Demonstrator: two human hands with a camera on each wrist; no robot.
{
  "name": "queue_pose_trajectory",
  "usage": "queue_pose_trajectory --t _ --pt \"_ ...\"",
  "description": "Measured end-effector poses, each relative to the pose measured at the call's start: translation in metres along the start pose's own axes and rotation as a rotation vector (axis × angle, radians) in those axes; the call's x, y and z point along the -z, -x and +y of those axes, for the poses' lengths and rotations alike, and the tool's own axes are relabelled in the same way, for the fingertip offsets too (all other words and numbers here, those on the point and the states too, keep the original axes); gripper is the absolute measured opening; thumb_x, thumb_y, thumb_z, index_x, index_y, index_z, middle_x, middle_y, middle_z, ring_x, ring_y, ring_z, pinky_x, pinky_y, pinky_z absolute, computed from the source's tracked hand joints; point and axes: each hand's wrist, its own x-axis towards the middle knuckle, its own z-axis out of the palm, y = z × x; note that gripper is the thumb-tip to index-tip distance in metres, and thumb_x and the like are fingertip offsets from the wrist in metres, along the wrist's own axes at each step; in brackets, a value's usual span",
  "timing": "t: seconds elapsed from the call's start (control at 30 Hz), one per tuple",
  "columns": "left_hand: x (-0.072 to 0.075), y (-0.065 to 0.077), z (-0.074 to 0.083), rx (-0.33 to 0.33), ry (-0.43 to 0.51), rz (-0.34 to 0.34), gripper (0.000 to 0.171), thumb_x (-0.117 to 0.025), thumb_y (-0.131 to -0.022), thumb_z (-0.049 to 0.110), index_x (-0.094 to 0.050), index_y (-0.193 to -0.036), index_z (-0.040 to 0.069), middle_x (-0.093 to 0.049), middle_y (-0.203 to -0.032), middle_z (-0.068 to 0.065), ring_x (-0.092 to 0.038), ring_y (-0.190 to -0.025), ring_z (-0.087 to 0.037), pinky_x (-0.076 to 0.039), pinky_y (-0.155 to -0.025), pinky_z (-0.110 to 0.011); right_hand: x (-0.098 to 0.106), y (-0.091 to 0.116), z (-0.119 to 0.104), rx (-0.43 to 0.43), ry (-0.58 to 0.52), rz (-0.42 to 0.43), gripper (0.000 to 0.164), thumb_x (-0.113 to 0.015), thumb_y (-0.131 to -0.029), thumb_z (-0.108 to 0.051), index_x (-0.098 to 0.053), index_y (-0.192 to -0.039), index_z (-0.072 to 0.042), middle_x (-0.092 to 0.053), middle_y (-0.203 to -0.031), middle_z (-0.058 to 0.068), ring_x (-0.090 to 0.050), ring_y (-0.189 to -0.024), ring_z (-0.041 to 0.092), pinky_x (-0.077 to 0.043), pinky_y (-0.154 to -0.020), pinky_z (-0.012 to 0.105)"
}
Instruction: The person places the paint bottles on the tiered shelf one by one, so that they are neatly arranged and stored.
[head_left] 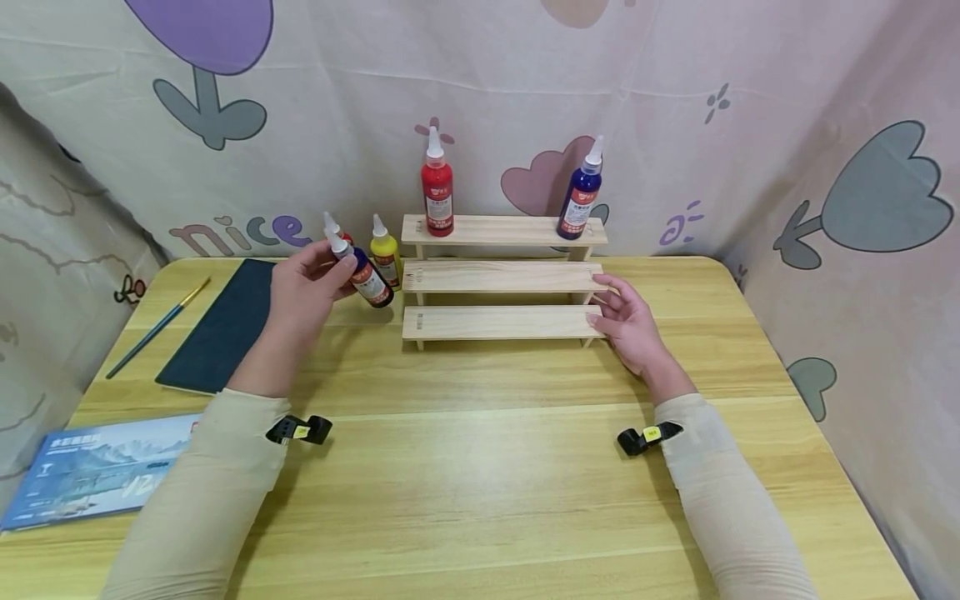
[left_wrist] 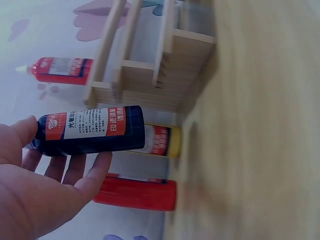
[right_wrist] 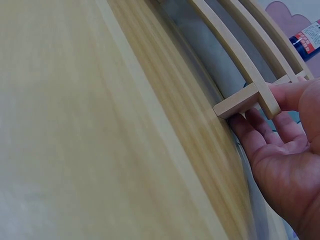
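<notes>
- Bottle of dark blue plastic (head_left: 371, 286), white nozzle, red-and-white label; tilted, nozzle up and to the left; near the left end of a three-tier rack of pale wood (head_left: 502, 322), and apparently held above the wood-grain worktop (head_left: 480, 483).
- Left hand (head_left: 302, 292); gripping this bottle high up, thumb near the neck, fingers along the body; base end unsupported.
- Bottle of yellow plastic (head_left: 386, 257), white nozzle; upright on the worktop, just beside the rack's left end.
- Bottle of bright red plastic (left_wrist: 135, 194); standing on the worktop near the yellow one; mostly hidden by the left hand in the head view.
- Right hand (head_left: 630, 325); gripping the rack's right end, thumb at the lowest tier, fingers about the end support.
- Second red bottle (head_left: 438, 200) and second dark blue bottle (head_left: 580, 200), both white-nozzled; on the top tier, left and right ends respectively.
- Slim blue-handled paintbrush (head_left: 159, 327), flat dark rectangular pad (head_left: 225, 321), blue landscape-printed pack (head_left: 112, 467); on the worktop, left side.
- Hazards, as judged: low base swinging sideways could knock the yellow bottle or the rack's end; grip high on smooth plastic could let the bottle slip or pivot; a tug by the right hand could shift the light-looking rack and topple the tall pair above, their tier being narrow.
</notes>
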Motion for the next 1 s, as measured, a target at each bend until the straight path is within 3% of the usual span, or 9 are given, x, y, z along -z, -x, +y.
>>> queue_pose_trajectory --t 0.23,0.57,1.0 --pt "-0.003 -0.001 0.021 -0.047 0.059 0.011 0.039 -0.07 -0.095 0.025 -0.064 -0.132 0.014 -0.058 -0.129 -0.011 -0.057 -0.116 -0.028 -0.051 -0.093 -0.04 0.002 -0.001 0.002 0.007 -0.003 -0.001 0.068 -0.053 -0.085 0.029 -0.052 -0.141 -0.01 -0.054 -0.136 0.016 -0.046 -0.128 0.045 -0.053 -0.091 0.032" --pt "-0.013 -0.005 0.038 -0.094 0.086 -0.012 0.037 -0.071 -0.094 0.021 -0.067 -0.13 0.015 -0.06 -0.13 -0.011 -0.056 -0.118 -0.028 -0.054 -0.09 -0.036 0.002 -0.002 0.003 0.008 -0.005 0.0 0.068 -0.054 -0.085 0.028 -0.052 -0.141 -0.01 -0.057 -0.135 0.012 -0.042 -0.129 0.048 -0.053 -0.092 0.032" --pt "-0.033 -0.013 0.051 -0.079 0.062 -0.081 0.037 -0.07 -0.096 0.021 -0.065 -0.132 0.015 -0.058 -0.132 -0.009 -0.054 -0.121 -0.026 -0.051 -0.096 -0.043 0.001 -0.001 0.001 0.007 -0.012 -0.005 0.068 -0.053 -0.085 0.029 -0.052 -0.141 -0.01 -0.057 -0.134 0.011 -0.041 -0.13 0.048 -0.053 -0.091 0.032"
